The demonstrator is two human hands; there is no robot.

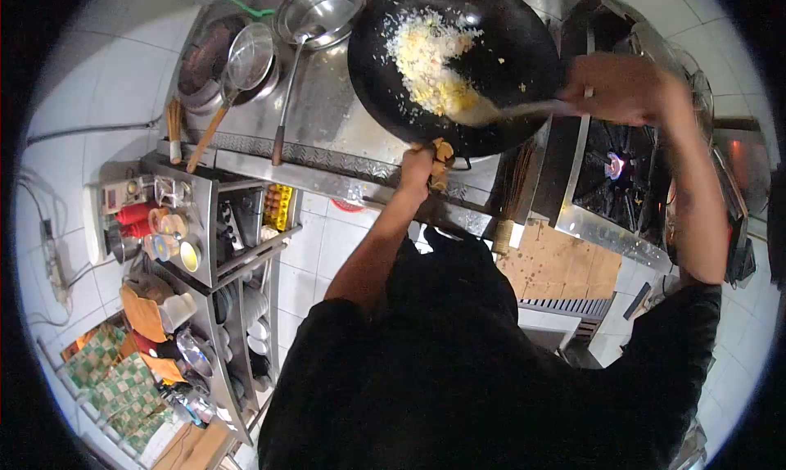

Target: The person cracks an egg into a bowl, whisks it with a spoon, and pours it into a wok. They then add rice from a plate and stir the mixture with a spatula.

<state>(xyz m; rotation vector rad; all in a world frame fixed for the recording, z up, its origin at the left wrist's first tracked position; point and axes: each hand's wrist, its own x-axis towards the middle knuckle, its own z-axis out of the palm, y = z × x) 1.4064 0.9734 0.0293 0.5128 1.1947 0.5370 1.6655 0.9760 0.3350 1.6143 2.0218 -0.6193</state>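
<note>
A large black wok (516, 20) holds white rice with yellow egg (424, 56) on its left side. My left hand (417, 169) is closed at the wok's near rim, gripping its handle through a folded brown cloth (442, 160). On the right, my right hand (618, 89) is wrapped around the handle of a metal wok spatula (524, 110). The spatula's blade is at the lower edge of the rice and egg, inside the wok. Motion blurs the right hand and the spatula.
Right of the wok, a gas burner (614, 165) shows a small flame. A ladle (282, 118), a wooden-handled strainer (246, 61) and metal bowls (319, 11) are on the steel counter. A bamboo brush (512, 200) stands at the front edge. Shelves (209, 224) with containers are at left.
</note>
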